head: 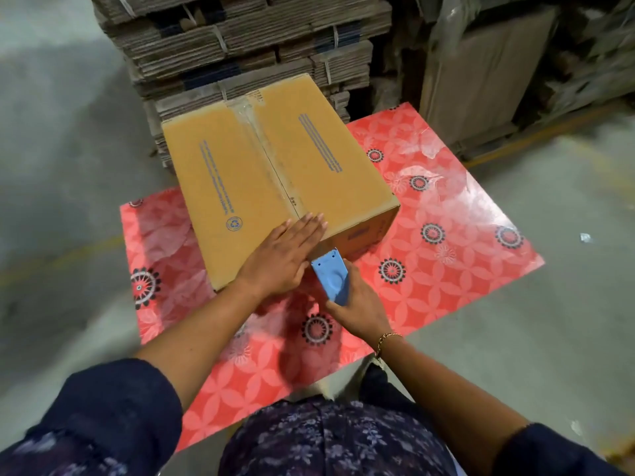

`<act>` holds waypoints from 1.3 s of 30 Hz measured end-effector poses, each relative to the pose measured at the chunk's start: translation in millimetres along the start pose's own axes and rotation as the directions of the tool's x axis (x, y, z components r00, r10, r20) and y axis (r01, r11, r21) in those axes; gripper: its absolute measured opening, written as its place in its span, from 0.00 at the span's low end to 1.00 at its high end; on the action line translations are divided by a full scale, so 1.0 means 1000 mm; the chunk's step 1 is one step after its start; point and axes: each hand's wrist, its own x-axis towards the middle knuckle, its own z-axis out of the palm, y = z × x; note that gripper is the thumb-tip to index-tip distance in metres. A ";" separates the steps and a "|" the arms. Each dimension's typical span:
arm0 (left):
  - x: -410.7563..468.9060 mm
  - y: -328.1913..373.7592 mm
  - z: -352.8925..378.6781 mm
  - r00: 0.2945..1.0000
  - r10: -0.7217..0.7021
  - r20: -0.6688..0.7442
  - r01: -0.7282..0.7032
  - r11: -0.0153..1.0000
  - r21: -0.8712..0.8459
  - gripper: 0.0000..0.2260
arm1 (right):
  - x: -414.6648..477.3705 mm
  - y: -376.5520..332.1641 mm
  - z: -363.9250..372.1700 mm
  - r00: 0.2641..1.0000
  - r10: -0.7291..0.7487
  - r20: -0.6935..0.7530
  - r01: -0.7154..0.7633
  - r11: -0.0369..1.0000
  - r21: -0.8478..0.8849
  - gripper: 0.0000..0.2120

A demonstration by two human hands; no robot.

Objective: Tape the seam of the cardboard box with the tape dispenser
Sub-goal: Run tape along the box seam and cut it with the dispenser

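Note:
A closed brown cardboard box stands on a red flowered table. Clear tape runs along its centre seam from the far edge toward me. My left hand lies flat, fingers together, on the box's near top edge, over the near end of the seam. My right hand grips a blue tape dispenser held against the box's near side wall, just below the left hand's fingertips. The dispenser's lower part is hidden in my palm.
Bundled stacks of flattened cardboard rise right behind the table. More cardboard sheets wrapped in plastic stand at the back right. Grey concrete floor surrounds the table on both sides.

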 end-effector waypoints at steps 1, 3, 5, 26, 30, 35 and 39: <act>0.000 0.000 0.001 1.000 -0.017 -0.017 0.017 1.000 -0.011 0.35 | -0.006 -0.001 -0.002 1.000 -0.022 -0.015 0.022 1.000 0.013 0.39; 0.001 0.002 0.002 0.998 -0.034 -0.045 0.033 0.999 -0.022 0.32 | -0.019 -0.002 -0.006 0.998 -0.052 -0.037 0.053 0.998 0.025 0.35; 0.001 0.002 0.004 0.998 -0.033 -0.057 0.032 0.999 -0.018 0.30 | -0.030 -0.006 -0.009 0.997 -0.061 -0.056 0.063 0.998 0.027 0.33; 0.002 0.003 0.012 0.995 -0.056 -0.083 0.054 0.998 -0.026 0.29 | -0.058 -0.031 -0.022 0.986 0.070 -0.153 -0.094 0.983 -0.158 0.30; 0.004 0.001 0.011 0.995 -0.063 -0.071 0.061 0.997 -0.036 0.29 | -0.070 -0.026 -0.025 0.988 0.088 -0.124 -0.107 0.981 -0.162 0.29; 0.004 0.001 0.012 0.995 -0.061 -0.073 0.059 0.998 -0.035 0.30 | -0.066 -0.030 -0.039 0.993 0.105 -0.057 -0.117 0.955 -0.272 0.31; 0.005 0.000 0.013 0.994 -0.070 -0.082 0.069 0.997 -0.025 0.29 | -0.049 -0.045 -0.058 0.994 0.108 0.015 -0.092 0.907 -0.411 0.26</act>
